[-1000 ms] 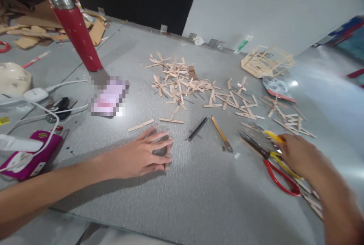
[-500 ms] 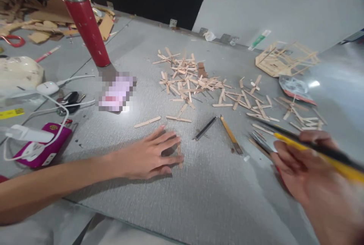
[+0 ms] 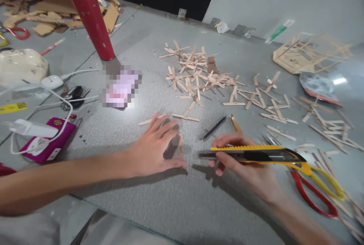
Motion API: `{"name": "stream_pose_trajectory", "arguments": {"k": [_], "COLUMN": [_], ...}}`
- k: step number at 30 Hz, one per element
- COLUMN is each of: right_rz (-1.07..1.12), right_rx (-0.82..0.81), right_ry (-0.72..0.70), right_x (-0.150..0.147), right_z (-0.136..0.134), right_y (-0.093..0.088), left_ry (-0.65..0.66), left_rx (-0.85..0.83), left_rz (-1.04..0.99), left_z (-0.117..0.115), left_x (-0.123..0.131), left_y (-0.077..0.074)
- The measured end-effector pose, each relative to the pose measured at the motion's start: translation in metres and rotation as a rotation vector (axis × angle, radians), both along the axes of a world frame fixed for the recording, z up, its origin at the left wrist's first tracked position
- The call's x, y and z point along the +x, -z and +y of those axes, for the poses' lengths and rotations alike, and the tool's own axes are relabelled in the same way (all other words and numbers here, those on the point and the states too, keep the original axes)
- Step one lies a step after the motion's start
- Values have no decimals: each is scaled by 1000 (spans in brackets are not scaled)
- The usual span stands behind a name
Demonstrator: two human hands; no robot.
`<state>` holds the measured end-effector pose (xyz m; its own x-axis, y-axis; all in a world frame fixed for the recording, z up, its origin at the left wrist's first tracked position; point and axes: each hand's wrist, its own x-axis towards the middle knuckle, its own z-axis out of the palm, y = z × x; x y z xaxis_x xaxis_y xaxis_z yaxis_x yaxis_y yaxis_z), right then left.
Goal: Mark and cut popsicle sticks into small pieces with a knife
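Observation:
My right hand [image 3: 241, 165] grips a yellow and black utility knife [image 3: 261, 154], its tip pointing left. Fingers spread and holding nothing, my left hand [image 3: 156, 148] rests low over the table around a short wooden stick [image 3: 181, 144]. The knife tip is a short way right of that stick. Beyond my left fingers lie two notched craft sticks, one partly behind them and another craft stick [image 3: 186, 117] in plain sight. A black pencil-like tool [image 3: 215, 128] and a yellow-handled tool [image 3: 235, 123] lie past my right hand, the latter partly hidden by it.
Several craft sticks [image 3: 196, 74] lie heaped at the back. Red and yellow scissors [image 3: 315, 192] are on the right, near a wooden frame model [image 3: 290, 57]. At left stand a red flask [image 3: 91, 21], a blurred phone [image 3: 123, 87] and a purple power bank [image 3: 51, 138] with cables.
My right hand has brought the utility knife left and in towards my left hand, uncovering the scissors. My left hand's fingers have lifted and arched around the short stick. The view has shifted slightly.

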<state>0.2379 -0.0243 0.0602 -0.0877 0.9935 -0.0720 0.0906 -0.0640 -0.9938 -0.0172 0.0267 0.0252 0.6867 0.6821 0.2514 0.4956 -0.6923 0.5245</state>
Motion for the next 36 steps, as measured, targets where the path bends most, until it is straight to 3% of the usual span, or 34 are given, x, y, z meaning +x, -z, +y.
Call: {"name": "stream_pose_trajectory", "arguments": {"k": [4,9,17,22,29,36], "right_rz": [-173,-419,-331,-379,-366,-427], "right_rx": [-1,287,410,464,346,510], "right_ry": [-107,-76,-12,-5,-71,-90], "right_x": [0,-1,-21,-23,-19,-22], "right_z": [3,-2,-5,-3,-3,2], "right_y": [11,26,23,21,22,16], "left_ry": [17,159,298,309,311,326], "left_rx": [44,-38,-108,-141,-142,-153], "left_rz": [114,181,239,233,210,194], "left_z": [-5,7,25,26,27,25], "left_x": [8,4,-1,-2,-3,-3], "left_y": [2,-5,-7,-5,-2,-8]}}
